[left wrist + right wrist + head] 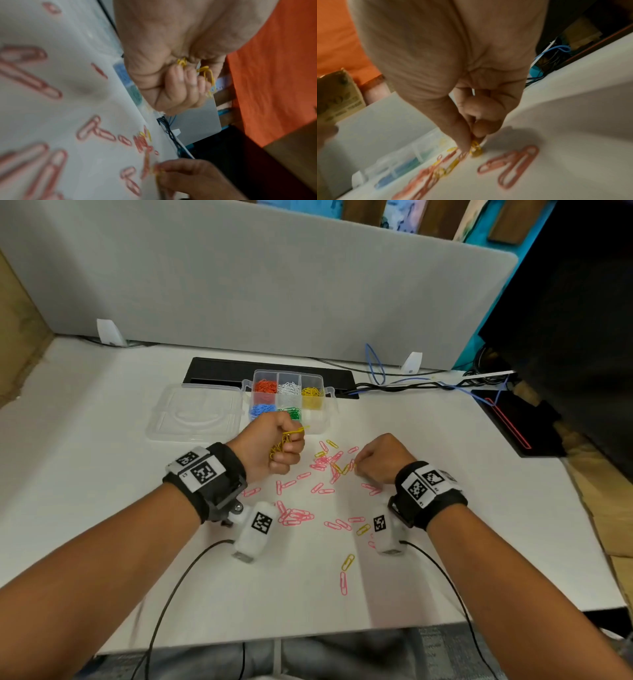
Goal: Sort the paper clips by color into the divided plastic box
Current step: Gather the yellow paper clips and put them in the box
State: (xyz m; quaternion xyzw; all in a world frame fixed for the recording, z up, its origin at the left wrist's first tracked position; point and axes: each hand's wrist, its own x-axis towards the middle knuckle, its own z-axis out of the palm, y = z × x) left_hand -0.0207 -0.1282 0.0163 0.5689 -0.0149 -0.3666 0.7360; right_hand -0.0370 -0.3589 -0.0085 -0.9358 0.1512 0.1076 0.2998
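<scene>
White bench (102, 474) carrying scattered pink paper clips (296, 517) and a few yellow ones (347, 561). Right hand (385, 458) pinches a yellow clip (476, 149) on the bench; left hand (270, 445), fist closed, grips a bunch of yellow clips (282, 443). Beyond: divided plastic box (291, 400), lid (195, 412) open, colours sorted; grey partition (239, 285).

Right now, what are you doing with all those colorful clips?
A person is sorting paper clips by color. The left hand grips a bunch of yellow clips, while the right hand pinches another yellow clip off the table. Pink clips lie scattered there, and the divided box already holds other colors.
</scene>
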